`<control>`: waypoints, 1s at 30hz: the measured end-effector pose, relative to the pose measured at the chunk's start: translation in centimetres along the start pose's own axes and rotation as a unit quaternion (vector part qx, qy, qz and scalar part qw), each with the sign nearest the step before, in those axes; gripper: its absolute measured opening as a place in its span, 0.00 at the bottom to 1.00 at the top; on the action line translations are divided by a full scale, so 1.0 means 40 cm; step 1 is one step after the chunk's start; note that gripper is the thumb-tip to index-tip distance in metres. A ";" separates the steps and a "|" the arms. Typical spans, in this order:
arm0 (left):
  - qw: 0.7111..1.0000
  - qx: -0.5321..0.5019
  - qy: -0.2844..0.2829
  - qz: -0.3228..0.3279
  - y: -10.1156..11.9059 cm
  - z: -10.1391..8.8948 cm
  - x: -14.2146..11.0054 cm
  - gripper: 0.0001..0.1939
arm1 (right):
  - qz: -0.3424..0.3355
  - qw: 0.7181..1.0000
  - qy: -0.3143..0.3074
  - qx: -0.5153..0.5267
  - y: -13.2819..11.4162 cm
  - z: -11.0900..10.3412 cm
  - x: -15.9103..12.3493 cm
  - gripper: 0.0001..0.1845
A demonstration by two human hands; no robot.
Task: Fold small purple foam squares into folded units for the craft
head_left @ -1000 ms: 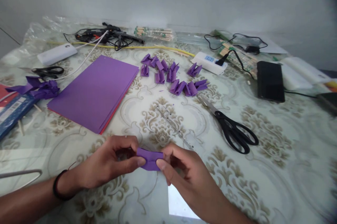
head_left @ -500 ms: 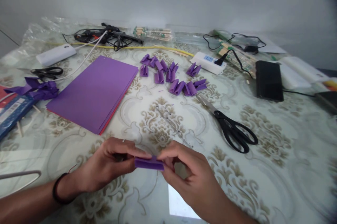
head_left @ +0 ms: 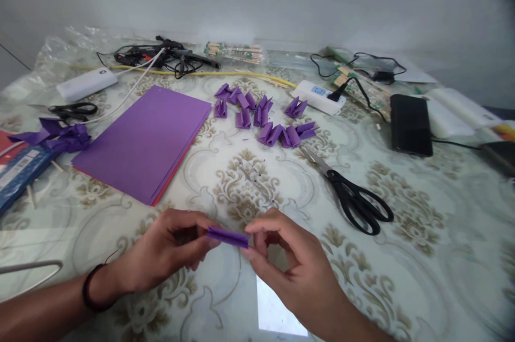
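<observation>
Between my hands, above the table's near middle, is a small piece of purple paper point(head_left: 228, 237) folded into a narrow strip. My left hand point(head_left: 171, 248) pinches its left end between thumb and fingers. At the right end, the thumb and curled forefinger of my right hand point(head_left: 287, 256) hold around the strip's tip, the thumb at its lower corner. Beyond the hands lie several folded purple paper pieces point(head_left: 263, 110), in a loose cluster. A stack of purple paper sheets point(head_left: 145, 141), with red showing underneath, rests at the left.
Black-handled scissors point(head_left: 354, 197) lie right of my hands. Farther back stand a white power strip point(head_left: 317, 96) and a black phone-like slab point(head_left: 411, 125). At left are another pair of scissors point(head_left: 72, 110), crumpled purple paper point(head_left: 66, 135) and a blue packet point(head_left: 24, 173).
The folded paper has been turned and pressed, from a broader face to a narrow strip seen edge-on. My fingers have shifted along it, the right forefinger moving back to the strip's right end.
</observation>
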State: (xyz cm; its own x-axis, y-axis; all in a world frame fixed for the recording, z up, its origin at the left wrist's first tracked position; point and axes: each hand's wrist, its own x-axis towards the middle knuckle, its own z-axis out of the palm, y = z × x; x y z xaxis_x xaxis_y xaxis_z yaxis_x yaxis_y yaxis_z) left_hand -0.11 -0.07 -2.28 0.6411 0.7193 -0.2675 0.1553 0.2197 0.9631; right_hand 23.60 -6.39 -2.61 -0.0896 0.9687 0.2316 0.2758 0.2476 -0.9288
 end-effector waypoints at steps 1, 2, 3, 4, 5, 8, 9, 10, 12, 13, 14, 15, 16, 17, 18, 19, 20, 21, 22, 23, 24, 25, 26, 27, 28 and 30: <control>1.000 0.019 0.005 0.003 0.000 0.001 0.000 0.11 | 0.005 1.000 -0.001 0.007 0.001 0.000 -0.001 0.13; 0.999 0.041 0.011 0.010 -0.001 0.002 -0.001 0.12 | 0.005 1.000 -0.002 0.012 0.001 0.000 -0.002 0.14; 0.998 0.064 0.018 0.021 -0.001 0.003 -0.001 0.13 | -0.002 1.000 -0.005 0.013 0.000 0.000 -0.002 0.13; 0.995 0.086 0.023 0.034 -0.001 0.004 -0.002 0.13 | -0.013 1.000 -0.009 0.009 -0.001 -0.001 -0.001 0.12; 0.993 0.104 0.025 0.046 -0.001 0.004 -0.002 0.12 | -0.026 1.000 -0.015 0.002 -0.004 -0.002 0.001 0.10; 0.990 0.119 0.025 0.078 0.000 0.007 -0.004 0.11 | -0.040 0.998 -0.031 -0.024 -0.012 -0.004 0.009 0.06; 0.990 0.112 0.024 0.084 -0.001 0.008 -0.004 0.11 | -0.034 0.998 -0.038 -0.030 -0.014 -0.004 0.011 0.06; 0.991 0.101 0.024 0.087 -0.003 0.008 -0.004 0.09 | -0.023 0.998 -0.043 -0.037 -0.015 -0.003 0.012 0.06; 0.993 0.075 0.034 0.084 -0.010 0.009 -0.005 0.05 | 0.003 0.997 -0.051 -0.049 -0.016 0.001 0.012 0.07; 0.993 0.063 0.049 0.084 -0.015 0.009 -0.006 0.06 | 0.019 0.997 -0.051 -0.054 -0.016 0.004 0.010 0.08; 0.992 0.056 0.072 0.086 -0.020 0.010 -0.007 0.09 | 0.036 0.996 -0.049 -0.057 -0.015 0.006 0.008 0.08; 0.990 0.058 0.097 0.087 -0.025 0.010 -0.008 0.12 | 0.054 0.996 -0.046 -0.058 -0.016 0.008 0.005 0.08; 0.987 0.072 0.114 0.086 -0.028 0.011 -0.009 0.14 | 0.071 0.995 -0.041 -0.056 -0.016 0.011 0.003 0.09; 0.985 0.094 0.121 0.078 -0.029 0.012 -0.010 0.16 | 0.085 0.994 -0.034 -0.051 -0.017 0.014 0.001 0.10; 0.984 0.120 0.114 0.064 -0.029 0.014 -0.011 0.17 | 0.096 0.994 -0.026 -0.046 -0.018 0.017 -0.001 0.10; 0.983 0.144 0.104 0.049 -0.026 0.016 -0.011 0.18 | 0.102 0.994 -0.020 -0.041 -0.019 0.020 -0.003 0.11; 0.981 0.162 0.097 0.037 -0.023 0.019 -0.011 0.18 | 0.103 0.994 -0.014 -0.037 -0.020 0.023 -0.004 0.11; 0.979 0.174 0.097 0.030 -0.019 0.021 -0.011 0.17 | 0.103 0.994 -0.011 -0.036 -0.021 0.027 -0.005 0.11; 0.977 0.181 0.106 0.029 -0.014 0.024 -0.010 0.16 | 0.101 0.994 -0.011 -0.037 -0.021 0.031 -0.006 0.11; 0.975 0.184 0.117 0.028 -0.010 0.027 -0.010 0.16 | 0.101 0.994 -0.013 -0.039 -0.022 0.035 -0.007 0.10; 0.974 0.187 0.125 0.027 -0.006 0.030 -0.010 0.15 | 0.101 0.994 -0.015 -0.041 -0.022 0.040 -0.009 0.10; 0.973 0.189 0.130 0.025 -0.003 0.032 -0.010 0.14 | 0.103 0.994 -0.017 -0.042 -0.022 0.043 -0.010 0.09; 0.972 0.192 0.132 0.023 -0.001 0.035 -0.010 0.13 | 0.105 0.993 -0.021 -0.042 -0.023 0.047 -0.012 0.09; 0.972 0.196 0.130 0.022 0.000 0.038 -0.010 0.12 | 0.109 0.993 -0.025 -0.040 -0.023 0.050 -0.013 0.09; 0.971 0.202 0.127 0.023 0.000 0.040 -0.010 0.12 | 0.110 0.993 -0.028 -0.039 -0.023 0.053 -0.015 0.09; 0.966 0.223 0.124 0.031 -0.002 0.044 -0.009 0.13 | 0.107 0.993 -0.031 -0.043 -0.024 0.057 -0.016 0.09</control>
State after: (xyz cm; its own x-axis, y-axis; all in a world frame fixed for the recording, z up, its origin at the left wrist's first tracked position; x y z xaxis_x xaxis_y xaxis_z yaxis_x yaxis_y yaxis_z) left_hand 0.98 -1.52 -2.20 0.4688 0.8699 -0.1534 0.4665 -0.0963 0.8793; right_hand 21.23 -7.30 -2.55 -0.0782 0.9969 0.0110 0.3761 0.0397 -0.9257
